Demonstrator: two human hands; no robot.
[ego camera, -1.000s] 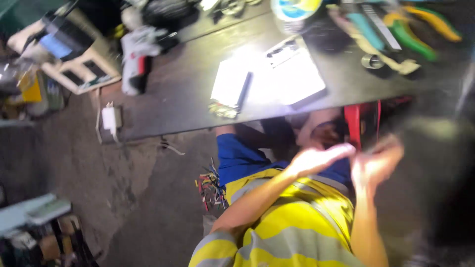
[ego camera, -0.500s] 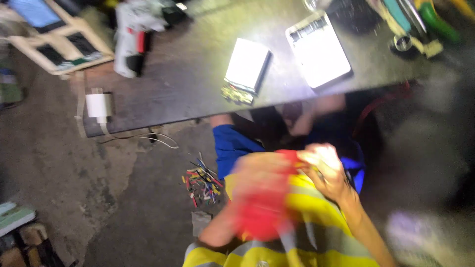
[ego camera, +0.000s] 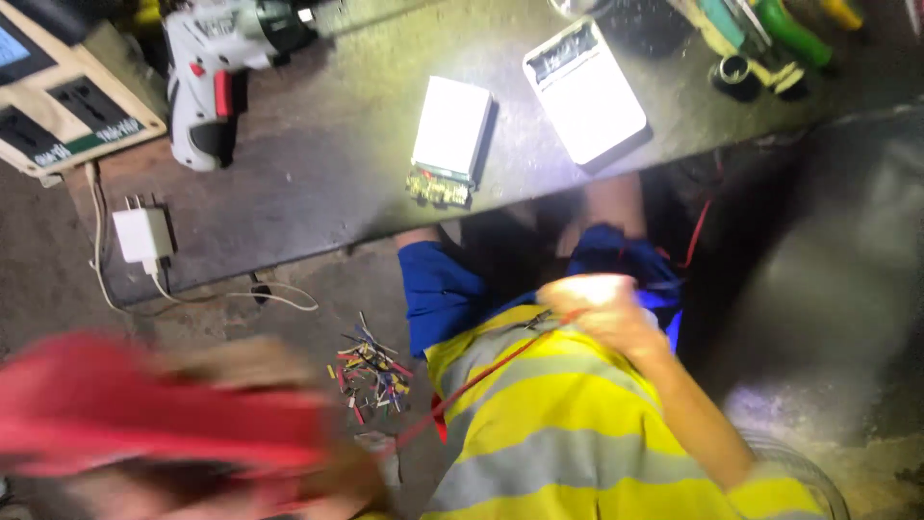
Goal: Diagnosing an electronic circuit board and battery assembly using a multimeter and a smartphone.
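Note:
My right hand [ego camera: 604, 306] is closed in a fist against my lap, over the yellow and grey vest [ego camera: 549, 424]. It grips the end of a thin red cord [ego camera: 481, 377] that runs down and left across the vest. My left hand [ego camera: 243, 366] is a blur at the lower left, close to the camera. It is wrapped around a wide red object [ego camera: 125, 404], too smeared to identify. The cord leads towards that hand.
The dark workbench [ego camera: 318, 193] carries a white cordless screwdriver [ego camera: 207, 87], a white battery pack [ego camera: 450, 135], a white flat case [ego camera: 587, 91], a white plug adapter [ego camera: 142, 236], a beige socket box [ego camera: 67, 116] and green tools [ego camera: 770, 34]. Cut wire scraps [ego camera: 371, 371] litter the floor.
Both hands were together at my chest on the red thing. My left hand has swung out to the lower left with it, stretching the cord. My right hand stayed at my lap.

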